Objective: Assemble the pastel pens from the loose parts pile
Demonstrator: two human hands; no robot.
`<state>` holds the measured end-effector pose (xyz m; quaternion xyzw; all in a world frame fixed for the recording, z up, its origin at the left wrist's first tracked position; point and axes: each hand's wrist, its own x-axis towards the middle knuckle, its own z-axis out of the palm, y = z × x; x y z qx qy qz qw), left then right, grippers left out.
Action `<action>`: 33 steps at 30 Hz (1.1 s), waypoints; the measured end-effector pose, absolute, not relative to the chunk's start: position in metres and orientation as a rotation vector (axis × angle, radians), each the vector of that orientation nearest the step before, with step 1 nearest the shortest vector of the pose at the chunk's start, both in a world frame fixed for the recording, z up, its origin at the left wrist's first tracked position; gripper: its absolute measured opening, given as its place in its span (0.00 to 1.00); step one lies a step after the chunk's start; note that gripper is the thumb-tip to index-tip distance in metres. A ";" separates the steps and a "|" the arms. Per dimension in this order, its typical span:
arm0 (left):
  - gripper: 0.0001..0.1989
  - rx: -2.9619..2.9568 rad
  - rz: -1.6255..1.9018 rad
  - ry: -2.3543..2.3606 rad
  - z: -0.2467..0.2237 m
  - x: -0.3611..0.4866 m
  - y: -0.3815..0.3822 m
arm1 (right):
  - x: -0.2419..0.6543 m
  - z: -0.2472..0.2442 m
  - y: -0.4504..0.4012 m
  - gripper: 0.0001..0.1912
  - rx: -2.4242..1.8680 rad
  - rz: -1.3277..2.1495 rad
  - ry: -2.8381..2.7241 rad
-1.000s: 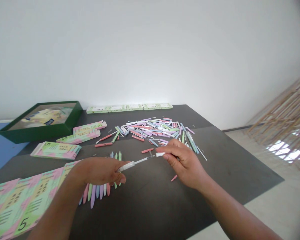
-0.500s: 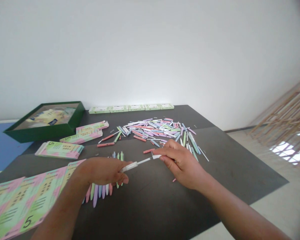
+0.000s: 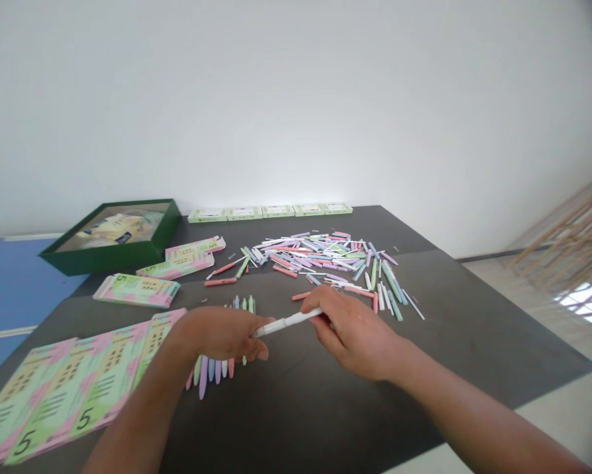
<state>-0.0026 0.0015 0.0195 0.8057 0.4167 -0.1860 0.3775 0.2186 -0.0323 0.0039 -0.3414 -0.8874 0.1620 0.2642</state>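
A white plastic pen [image 3: 286, 322] lies crosswise between my hands. My left hand [image 3: 221, 334] is shut on its left end, and my right hand [image 3: 349, 332] pinches its right end. Under and just beyond my left hand, a row of pastel pens [image 3: 211, 372] lies side by side, partly hidden by that hand. A loose heap of pastel pen parts [image 3: 325, 259] spreads just beyond my right hand. A single pink pen part [image 3: 300, 296] lies near my right fingers.
Printed pastel card sheets marked 5 [image 3: 73, 392] cover the table's left front, with more [image 3: 177, 257] behind. A green tray [image 3: 103, 260] holds packaging at back left. Several small green-and-white boxes [image 3: 270, 211] line the far edge of the dark table [image 3: 296, 421].
My hands have come closer together, and the thin section of the pen between them has shortened into the white barrel. The view has swung left, shifting the table to the right.
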 end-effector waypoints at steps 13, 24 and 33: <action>0.13 2.137 -0.544 1.095 0.024 0.000 -0.001 | 0.213 -0.011 -0.030 0.09 -0.976 0.677 -2.189; 0.13 2.117 -0.530 1.097 0.024 0.000 -0.003 | 0.216 -0.010 -0.030 0.21 -0.944 0.873 -2.114; 0.14 2.170 -0.569 1.139 0.023 0.001 -0.003 | 0.217 -0.010 -0.027 0.04 -0.985 0.601 -2.223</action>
